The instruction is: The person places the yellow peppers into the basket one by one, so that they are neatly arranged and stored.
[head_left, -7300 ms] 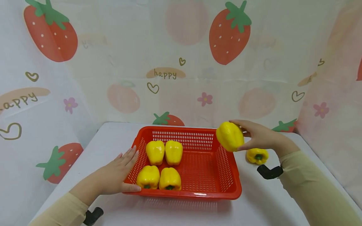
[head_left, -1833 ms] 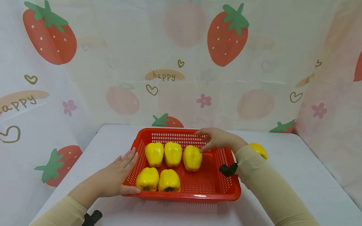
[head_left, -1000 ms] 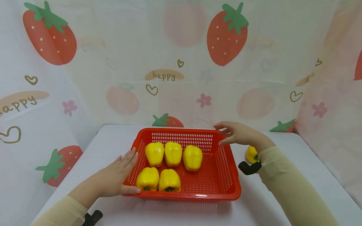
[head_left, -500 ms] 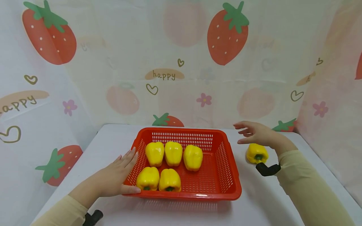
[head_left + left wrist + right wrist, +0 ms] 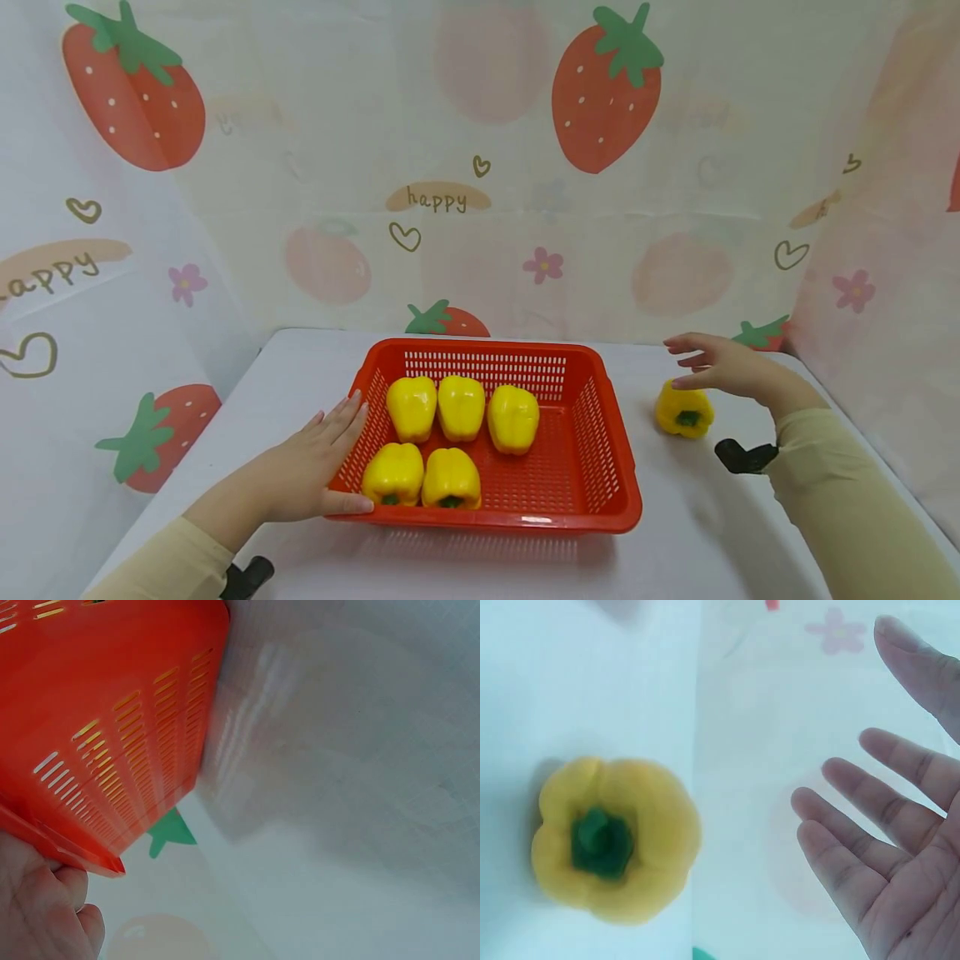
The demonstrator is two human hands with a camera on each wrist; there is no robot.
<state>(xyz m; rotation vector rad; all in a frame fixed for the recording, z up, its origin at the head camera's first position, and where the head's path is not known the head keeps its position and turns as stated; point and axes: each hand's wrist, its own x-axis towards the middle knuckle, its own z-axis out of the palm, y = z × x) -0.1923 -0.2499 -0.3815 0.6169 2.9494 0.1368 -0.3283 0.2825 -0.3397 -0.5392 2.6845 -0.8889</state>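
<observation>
Several yellow bell peppers sit in a red plastic basket (image 5: pixel 630 492): three in a back row, including the rightmost pepper (image 5: pixel 513 419), and two in front, one being the pepper with its green stem toward me (image 5: pixel 452 479). My left hand (image 5: pixel 311 467) rests on the basket's left rim, fingers straight and thumb along the front corner. Right of the basket, another yellow bell pepper (image 5: pixel 685 410) lies on the table, stem facing me. Just above and behind it hovers my right hand (image 5: pixel 720 364), fingers spread and holding nothing. The right wrist view shows the bare palm (image 5: pixel 922 900) apart from that pepper.
A white-covered table (image 5: pixel 675 533) bears the basket. Behind and at both sides hang pale curtains (image 5: pixel 480 275) printed with strawberries, flowers and hearts. A black wrist mount (image 5: pixel 746 457) sits under the right sleeve.
Earlier my right hand carried a pepper over the basket's right side; that pepper now lies in the back row. The right hand has since moved right, toward the pepper outside. The left hand stays put.
</observation>
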